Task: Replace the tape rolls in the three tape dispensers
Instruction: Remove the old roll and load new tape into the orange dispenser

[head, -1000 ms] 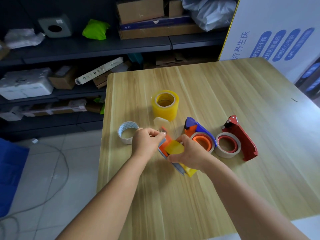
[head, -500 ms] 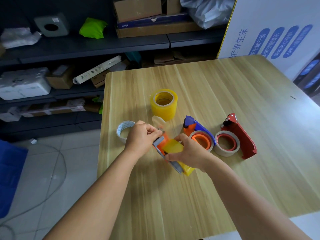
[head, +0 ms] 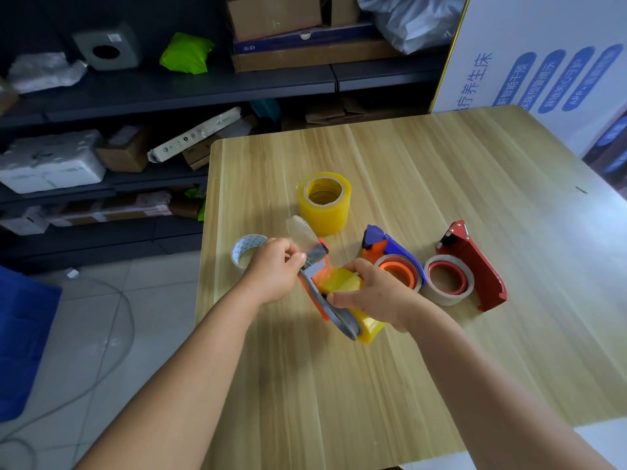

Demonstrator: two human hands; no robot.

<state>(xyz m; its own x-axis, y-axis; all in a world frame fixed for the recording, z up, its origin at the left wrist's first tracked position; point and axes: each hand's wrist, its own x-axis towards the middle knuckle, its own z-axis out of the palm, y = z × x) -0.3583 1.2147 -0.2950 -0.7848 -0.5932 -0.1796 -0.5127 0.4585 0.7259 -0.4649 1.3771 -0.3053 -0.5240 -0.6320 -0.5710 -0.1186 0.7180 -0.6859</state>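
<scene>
My right hand [head: 375, 295] grips an orange and grey tape dispenser [head: 330, 305] loaded with a yellow tape roll [head: 368, 325], held just above the table. My left hand [head: 273, 269] pinches the loose clear tape end [head: 302, 232] at the dispenser's front and holds it up. A blue and orange dispenser [head: 393, 249] with a tape roll lies to the right. Farther right lies a red dispenser [head: 475, 262] with a beige roll [head: 448, 284]. A tall yellow tape roll [head: 324, 206] stands behind, and a small white roll [head: 246, 251] sits by the left edge.
The wooden table [head: 441, 198] ends close to my left hand, with tiled floor beyond. Dark shelves [head: 169, 93] with boxes and packages stand behind the table. A white printed board [head: 543, 62] leans at the back right.
My left hand has drawn the tape end up and away from the dispenser's front. The right hand keeps hold of the dispenser, which has tilted slightly.
</scene>
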